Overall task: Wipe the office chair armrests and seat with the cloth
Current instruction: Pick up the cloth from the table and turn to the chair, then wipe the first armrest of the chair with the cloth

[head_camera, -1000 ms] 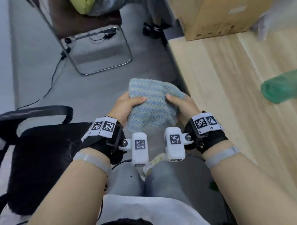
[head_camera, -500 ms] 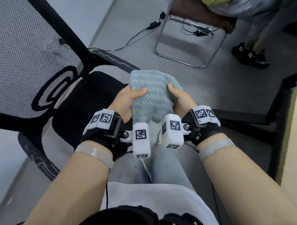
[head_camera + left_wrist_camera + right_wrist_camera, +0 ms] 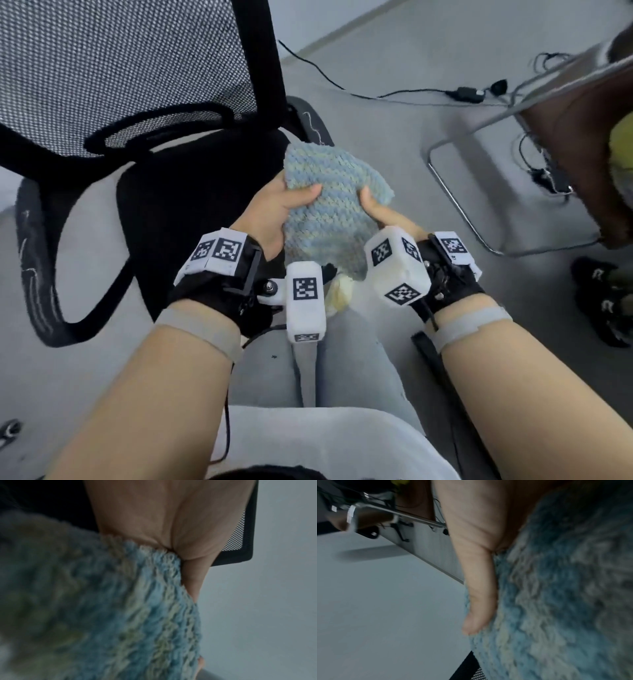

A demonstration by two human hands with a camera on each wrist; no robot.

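Observation:
A fluffy blue-and-pale-green cloth (image 3: pixel 325 202) is held up between both hands in front of me. My left hand (image 3: pixel 274 212) grips its left edge, thumb on top. My right hand (image 3: pixel 380 212) grips its right edge the same way. In the left wrist view the cloth (image 3: pixel 120 608) fills the lower left under my left hand (image 3: pixel 171 524). In the right wrist view the cloth (image 3: pixel 556 595) lies against my thumb (image 3: pixel 479 601). The black office chair has a seat (image 3: pixel 191 192), a mesh backrest (image 3: pixel 113 61) and a looped armrest (image 3: pixel 41 274) to my left.
A second chair with a chrome tube frame (image 3: pixel 455 198) and brown seat (image 3: pixel 582 137) stands at the right. Black cables (image 3: pixel 411 92) and an adapter lie on the grey floor. Another person's black shoes (image 3: pixel 606 294) are at the far right. My knees are below the hands.
My view has swung left from the wooden desk to the black office chair, which now sits close at the left. Both hands keep the same hold on the cloth.

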